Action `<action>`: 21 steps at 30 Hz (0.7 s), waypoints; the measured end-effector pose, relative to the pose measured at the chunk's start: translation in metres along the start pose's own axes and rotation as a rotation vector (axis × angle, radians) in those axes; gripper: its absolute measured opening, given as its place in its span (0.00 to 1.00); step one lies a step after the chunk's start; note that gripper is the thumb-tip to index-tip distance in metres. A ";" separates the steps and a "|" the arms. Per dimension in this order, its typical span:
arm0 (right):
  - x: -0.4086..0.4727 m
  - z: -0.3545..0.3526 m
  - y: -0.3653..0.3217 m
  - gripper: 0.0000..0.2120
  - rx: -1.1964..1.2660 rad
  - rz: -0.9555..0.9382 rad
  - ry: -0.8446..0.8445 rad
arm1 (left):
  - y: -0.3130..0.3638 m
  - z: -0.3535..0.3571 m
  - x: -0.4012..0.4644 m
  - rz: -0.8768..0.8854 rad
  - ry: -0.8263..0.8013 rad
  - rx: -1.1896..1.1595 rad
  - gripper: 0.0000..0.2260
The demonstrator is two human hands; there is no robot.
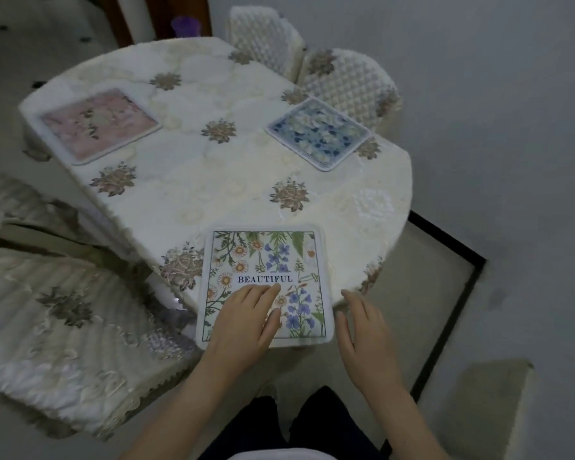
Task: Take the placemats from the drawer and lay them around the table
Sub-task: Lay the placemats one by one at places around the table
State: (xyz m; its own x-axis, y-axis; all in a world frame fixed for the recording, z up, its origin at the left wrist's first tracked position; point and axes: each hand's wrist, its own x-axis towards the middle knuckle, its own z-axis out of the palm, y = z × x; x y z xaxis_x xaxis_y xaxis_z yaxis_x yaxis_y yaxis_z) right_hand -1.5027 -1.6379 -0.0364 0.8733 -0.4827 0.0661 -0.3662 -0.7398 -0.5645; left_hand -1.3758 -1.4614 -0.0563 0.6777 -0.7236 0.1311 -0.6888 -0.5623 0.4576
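Three placemats lie on the surface (193,180). Nearest, the "BEAUTIFUL" placemat (273,257) lies under the left hand (246,322), flat fingers pressing it, long axis running away from the person. The right hand (365,330) hovers released just beside its right edge. Farther off lie the blue placemat (318,132) and the pink placemat (100,124).

Bare forearms, dark trousers (316,423)

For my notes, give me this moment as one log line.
left hand flat on flower placemat | right hand open, beside it | pink placemat, blue placemat laid on table
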 end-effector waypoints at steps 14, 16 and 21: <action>0.141 0.068 0.052 0.23 -0.073 -0.150 -0.459 | -0.058 0.062 0.050 -0.653 -0.130 -0.004 0.29; 0.147 0.082 0.056 0.24 -0.169 -0.093 -0.528 | -0.067 0.067 0.049 -0.703 -0.159 0.017 0.31; 0.143 0.103 0.053 0.27 -0.282 0.008 -0.555 | -0.080 0.066 0.049 -0.890 -0.198 0.094 0.44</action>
State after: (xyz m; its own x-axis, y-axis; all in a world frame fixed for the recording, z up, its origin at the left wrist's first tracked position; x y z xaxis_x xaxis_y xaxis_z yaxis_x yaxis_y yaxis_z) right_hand -1.3644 -1.6974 -0.1413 0.8793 -0.2291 -0.4175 -0.3779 -0.8692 -0.3190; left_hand -1.3045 -1.4786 -0.1446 0.9180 -0.0586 -0.3923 0.0422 -0.9690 0.2434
